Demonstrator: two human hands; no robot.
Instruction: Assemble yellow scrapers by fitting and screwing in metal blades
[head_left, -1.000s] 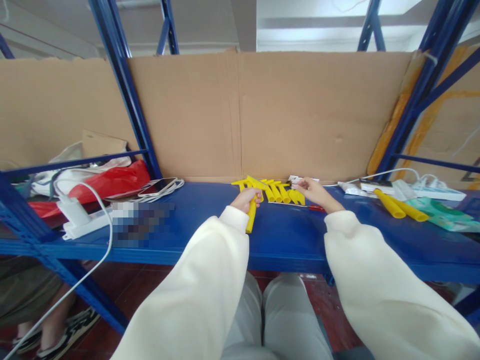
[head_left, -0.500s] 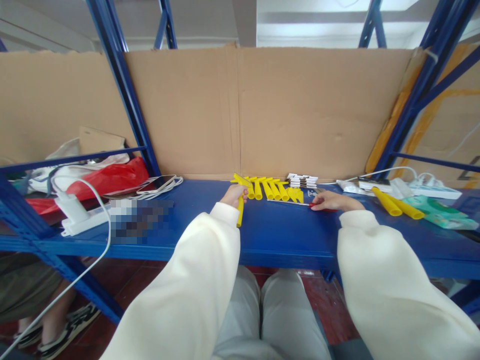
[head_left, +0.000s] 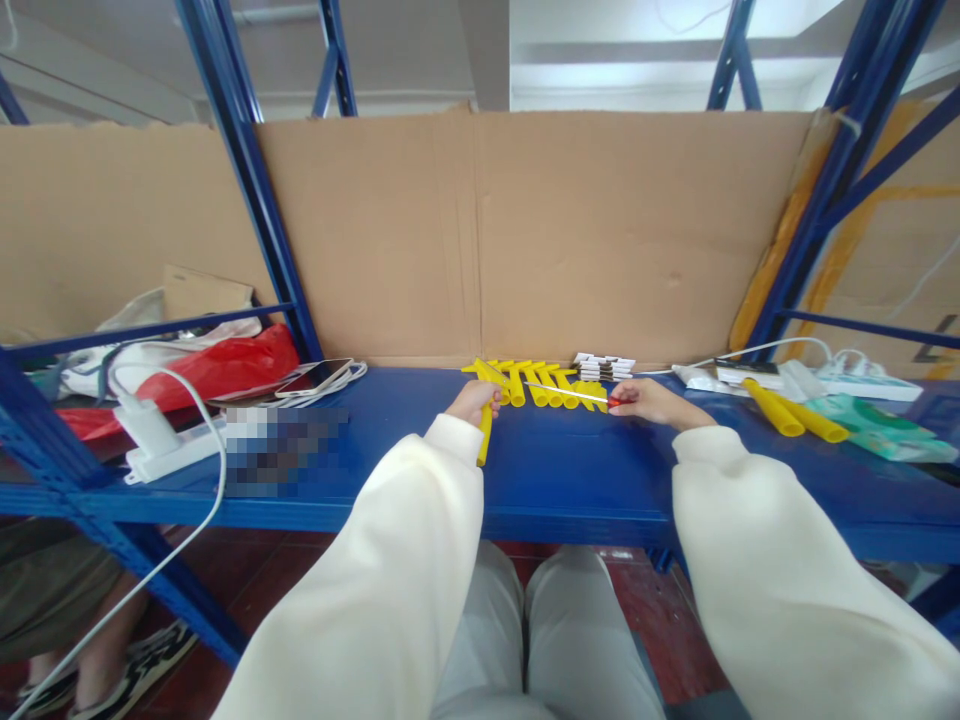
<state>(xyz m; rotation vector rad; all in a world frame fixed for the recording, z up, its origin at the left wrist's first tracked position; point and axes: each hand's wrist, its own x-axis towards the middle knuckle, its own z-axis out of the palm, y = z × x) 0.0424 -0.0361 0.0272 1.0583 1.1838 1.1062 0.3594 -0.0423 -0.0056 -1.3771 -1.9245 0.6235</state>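
My left hand (head_left: 472, 401) is closed around a yellow plastic piece (head_left: 484, 440) with a tube-like handle and a wider head. The handle points down toward me, and the head shows above my fingers. In my right hand (head_left: 645, 400) is a screwdriver (head_left: 616, 402) with a red handle. Its long thin shaft points left, raised over a row of similar yellow pieces (head_left: 551, 388) lying side by side on the blue shelf. The tip is near the held piece's head; I cannot tell whether they touch. Small yellow parts (head_left: 592, 392) lie at the row's right end.
Behind the row is a stack of white and dark small items (head_left: 604, 366). Two yellow tubes (head_left: 795, 412) and a green packet (head_left: 877, 425) lie right. A power strip (head_left: 176, 440) and red bag (head_left: 225, 365) are left. A cardboard sheet (head_left: 600, 230) closes the back.
My right hand has moved slightly left and lifted the screwdriver, whose shaft now slants up toward the left hand. The left hand still holds the yellow piece, and the view has tilted slightly.
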